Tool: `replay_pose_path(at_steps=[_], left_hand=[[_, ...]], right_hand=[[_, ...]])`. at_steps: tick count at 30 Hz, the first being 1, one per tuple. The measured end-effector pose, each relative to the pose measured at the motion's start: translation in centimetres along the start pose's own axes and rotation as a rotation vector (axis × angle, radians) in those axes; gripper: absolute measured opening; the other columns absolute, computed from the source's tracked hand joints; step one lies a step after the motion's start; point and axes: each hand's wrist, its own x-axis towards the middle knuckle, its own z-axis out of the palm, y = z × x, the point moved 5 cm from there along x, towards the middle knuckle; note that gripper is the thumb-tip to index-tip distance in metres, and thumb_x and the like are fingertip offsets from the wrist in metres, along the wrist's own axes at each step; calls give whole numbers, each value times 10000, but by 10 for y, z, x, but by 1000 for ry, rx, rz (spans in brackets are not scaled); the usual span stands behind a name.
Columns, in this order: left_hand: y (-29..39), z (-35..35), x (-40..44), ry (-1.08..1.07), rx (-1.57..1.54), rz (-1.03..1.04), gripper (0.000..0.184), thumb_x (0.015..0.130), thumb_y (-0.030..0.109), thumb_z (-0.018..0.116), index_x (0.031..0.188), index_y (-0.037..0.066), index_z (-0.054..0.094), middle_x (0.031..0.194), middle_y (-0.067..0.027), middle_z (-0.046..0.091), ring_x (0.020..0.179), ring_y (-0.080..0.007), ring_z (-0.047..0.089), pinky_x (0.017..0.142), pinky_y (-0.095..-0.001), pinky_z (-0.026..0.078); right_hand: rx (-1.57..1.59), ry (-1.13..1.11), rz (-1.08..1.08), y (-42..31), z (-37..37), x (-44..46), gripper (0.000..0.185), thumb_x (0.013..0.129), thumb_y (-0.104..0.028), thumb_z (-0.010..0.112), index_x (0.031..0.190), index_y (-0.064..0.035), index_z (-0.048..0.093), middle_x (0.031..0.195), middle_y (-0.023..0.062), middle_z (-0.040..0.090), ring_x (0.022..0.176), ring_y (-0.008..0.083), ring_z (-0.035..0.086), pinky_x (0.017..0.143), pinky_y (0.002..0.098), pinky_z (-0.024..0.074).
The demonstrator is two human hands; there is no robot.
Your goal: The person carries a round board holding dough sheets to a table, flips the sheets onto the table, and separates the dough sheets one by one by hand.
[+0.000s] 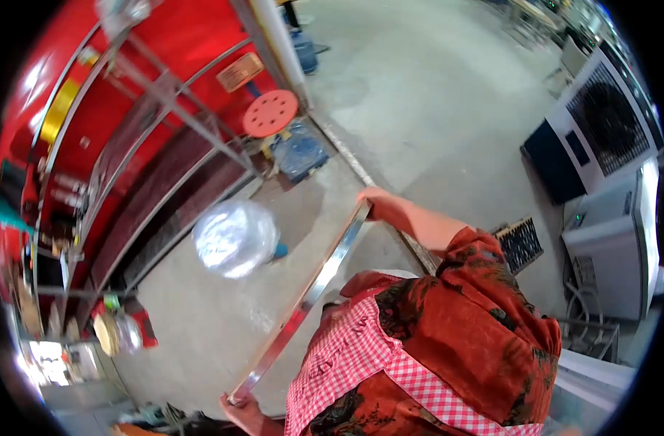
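Observation:
A long, narrow, shiny metal bar [319,280] stretches slantwise in front of my body, with a brownish edge along one side. My right hand [376,201] is closed around its upper end. At the lower end, my left hand [242,408] grips the bar near the bottom of the view. My red patterned sleeve and pink checked apron [346,349] fill the lower right. On the floor beyond the bar stands a clear, plastic-looking round item [236,238], with a bit of blue at its side.
Metal shelving [179,109] with dark red shelves stands at the left. Near it are a red round stool [270,113] and a blue plastic-covered item [298,151]. An air cooler [601,123] and a white appliance [615,247] stand at the right. A raised strip [350,160] crosses the floor.

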Motion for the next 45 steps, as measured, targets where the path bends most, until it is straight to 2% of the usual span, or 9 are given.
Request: replay_pose_path(at_steps=[6, 9, 10, 11, 18, 29, 32, 41, 45], left_hand=[[-141, 288, 10, -367, 1738, 528, 258, 816, 128, 536, 1021, -19, 590, 814, -186, 615, 743, -252, 590, 664, -340, 484], [-227, 370, 92, -528, 1770, 520, 293, 796, 153, 538, 1006, -43, 595, 877, -205, 628, 821, -335, 607, 725, -411, 482], [-244, 420, 89, -496, 1865, 584, 309, 786, 159, 547, 1016, -40, 597, 911, -206, 633, 843, -358, 607, 741, -426, 481], [-266, 459, 98, -651, 1668, 585, 331, 770, 196, 540, 1033, 11, 621, 929, -206, 642, 844, -398, 605, 752, -439, 492], [-487, 694, 173, -451, 409, -704, 360, 821, 220, 521, 1121, 21, 524, 1138, -119, 571, 1053, -284, 555, 880, -441, 475], [-735, 1022, 206, -444, 843, -760, 307, 772, 229, 555, 1008, 53, 643, 927, -200, 647, 828, -397, 600, 745, -466, 496], [-756, 1093, 201, -472, 657, -729, 159, 748, 169, 568, 895, 109, 555, 882, -46, 609, 823, -252, 611, 674, -426, 530], [-903, 1323, 202, -516, 688, -810, 284, 834, 183, 470, 1033, -2, 553, 1084, -142, 594, 1072, -320, 546, 912, -506, 451], [-976, 1468, 167, -1104, 681, -799, 333, 855, 173, 470, 1111, -40, 493, 1227, -172, 499, 1143, -342, 494, 956, -543, 424]], right_hand=[[37, 339, -76, -190, -110, -29, 168, 691, -205, 686, 733, -152, 532, 671, -3, 484, 644, 159, 516, 601, 387, 499], [-1347, 223, -758, -281, -139, -77, 165, 724, -151, 655, 792, -96, 515, 712, 43, 471, 665, 181, 525, 567, 383, 491], [-687, 455, -370, -294, -190, -63, 144, 732, -151, 630, 757, -93, 501, 705, 45, 481, 653, 196, 526, 563, 409, 476], [150, 814, -264, -299, -238, -62, 134, 740, -151, 605, 722, -90, 487, 698, 48, 492, 641, 210, 528, 560, 435, 462], [396, 957, -485, -420, -230, -187, 310, 738, -145, 495, 993, 31, 490, 1004, 207, 579, 928, 378, 577, 870, 492, 460], [847, 1131, -500, -526, -435, -108, 213, 713, -159, 520, 883, -45, 463, 834, 117, 509, 777, 306, 547, 709, 505, 484], [799, 1126, -388, -594, -466, -67, 242, 716, -186, 526, 909, -60, 452, 860, 105, 509, 766, 292, 538, 683, 482, 477], [761, 1119, -376, -910, -567, 64, 431, 728, -229, 570, 1100, -48, 452, 1089, 107, 526, 922, 295, 526, 775, 431, 446], [537, 1215, -348, -1049, -648, 95, 337, 718, -233, 530, 1003, -65, 470, 979, 90, 549, 916, 280, 526, 801, 532, 430]])
